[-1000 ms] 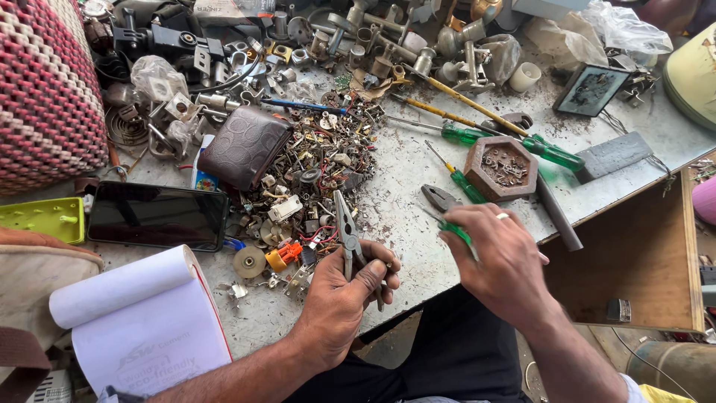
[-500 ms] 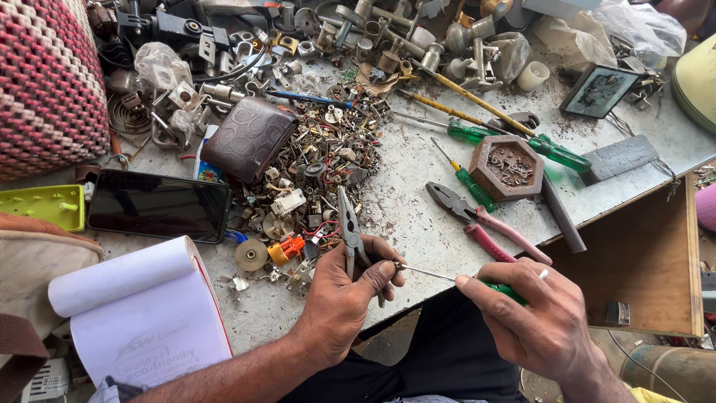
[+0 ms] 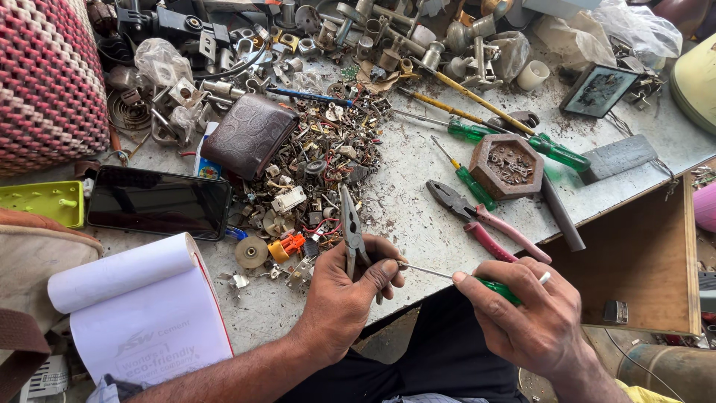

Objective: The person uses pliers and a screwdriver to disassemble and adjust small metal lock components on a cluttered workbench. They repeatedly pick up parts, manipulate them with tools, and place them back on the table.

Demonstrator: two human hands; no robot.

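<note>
Head view looks down on a grey, scratched workbench (image 3: 418, 172) crowded with clutter: a heap of small metal parts (image 3: 313, 164) at centre, larger fittings and valves (image 3: 418, 37) along the top edge, a brown wallet (image 3: 250, 134) and a black phone (image 3: 158, 201) at left, an open notepad (image 3: 142, 313) at lower left, and a woven red-and-white bag (image 3: 45, 75) in the upper left corner. Right of centre lie pink-handled pliers (image 3: 477, 216), green-handled screwdrivers (image 3: 514, 138) and a hexagonal wooden dish (image 3: 511, 164); an open wooden drawer (image 3: 641, 261) hangs at the right edge. Low in the frame, the left hand (image 3: 343, 298) is closed around needle-nose pliers (image 3: 350, 227), whose tip points up the picture over the bench. The right hand (image 3: 533, 317), just beside it, pinches a green-handled screwdriver (image 3: 447, 275), its thin shaft reaching leftward to touch the left thumb area.
</note>
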